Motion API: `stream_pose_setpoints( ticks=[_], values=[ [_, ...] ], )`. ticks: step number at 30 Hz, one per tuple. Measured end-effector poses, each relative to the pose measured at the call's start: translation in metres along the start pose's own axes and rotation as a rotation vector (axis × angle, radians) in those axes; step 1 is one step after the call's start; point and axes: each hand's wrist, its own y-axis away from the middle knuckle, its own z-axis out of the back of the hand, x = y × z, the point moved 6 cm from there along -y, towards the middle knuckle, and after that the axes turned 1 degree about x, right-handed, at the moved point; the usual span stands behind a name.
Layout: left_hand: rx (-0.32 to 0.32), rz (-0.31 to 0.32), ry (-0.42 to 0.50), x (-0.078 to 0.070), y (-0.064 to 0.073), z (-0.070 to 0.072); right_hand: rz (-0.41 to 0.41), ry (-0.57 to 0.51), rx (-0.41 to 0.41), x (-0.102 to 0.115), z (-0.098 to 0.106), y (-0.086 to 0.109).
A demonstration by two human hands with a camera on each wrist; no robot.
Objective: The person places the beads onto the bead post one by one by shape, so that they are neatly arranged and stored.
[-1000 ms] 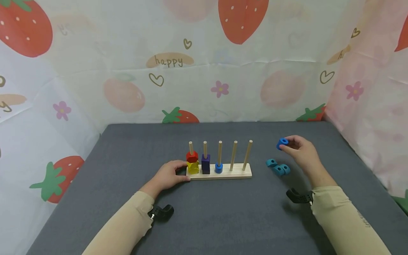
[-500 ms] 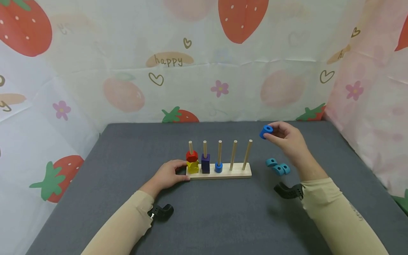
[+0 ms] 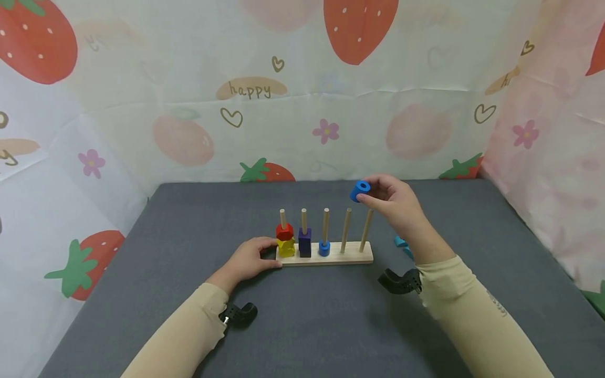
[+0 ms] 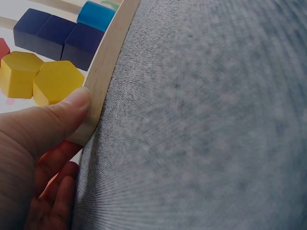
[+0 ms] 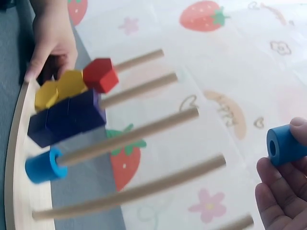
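Observation:
Between thumb and fingers, my right hand (image 3: 396,202) pinches a blue cylinder block (image 3: 359,192) above the far right part of a wooden peg stand (image 3: 347,258). Its hole shows in the right wrist view. At the stand's left end, my left hand (image 3: 250,257) grips the base, thumb (image 4: 76,103) against the edge. The first peg carries yellow blocks (image 5: 69,85) under a red block (image 5: 100,75). Dark purple square blocks (image 5: 67,117) fill the lower second peg. One blue cylinder (image 5: 45,165) sits low on the third peg; bare wood shows on the two right pegs.
Light blue arched blocks (image 3: 400,242) lie on the grey tablecloth (image 3: 312,325) right of the stand, partly hidden by my right forearm. A printed strawberry curtain (image 3: 283,136) hangs behind and beside the table.
My right hand has carried the blue cylinder up and leftward, from above the light blue blocks to over the stand's right side. The left hand and stand have stayed put.

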Motion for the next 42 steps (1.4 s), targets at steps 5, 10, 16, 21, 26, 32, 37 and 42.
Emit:
stream_pose_setpoints(
  ticks=[5,10,16,21,26,32,37,42],
  values=[
    [0.001,0.005,-0.003,0.000,0.000,-0.001,0.021,-0.013,0.041,0.007,-0.015,-0.004],
    [-0.001,0.006,-0.004,0.001,0.000,-0.001,0.023,-0.020,0.082,0.010,-0.032,-0.007],
    [-0.007,-0.004,0.002,0.000,0.000,0.000,0.029,-0.017,0.115,0.006,-0.047,-0.010],
    [-0.006,-0.005,0.003,-0.001,0.000,0.000,0.015,0.012,0.106,0.001,-0.052,-0.011],
    [-0.004,-0.003,0.005,-0.001,0.000,0.000,-0.003,0.018,0.103,-0.001,-0.055,-0.012],
    [-0.003,-0.006,0.006,-0.002,0.000,0.001,-0.033,0.059,0.098,-0.007,-0.059,-0.011],
    [-0.003,-0.007,0.007,-0.002,0.000,0.001,-0.065,0.078,0.071,-0.014,-0.062,-0.009],
    [-0.003,-0.006,0.008,-0.002,0.000,0.001,-0.122,0.075,0.030,-0.024,-0.065,-0.006]
  ],
)
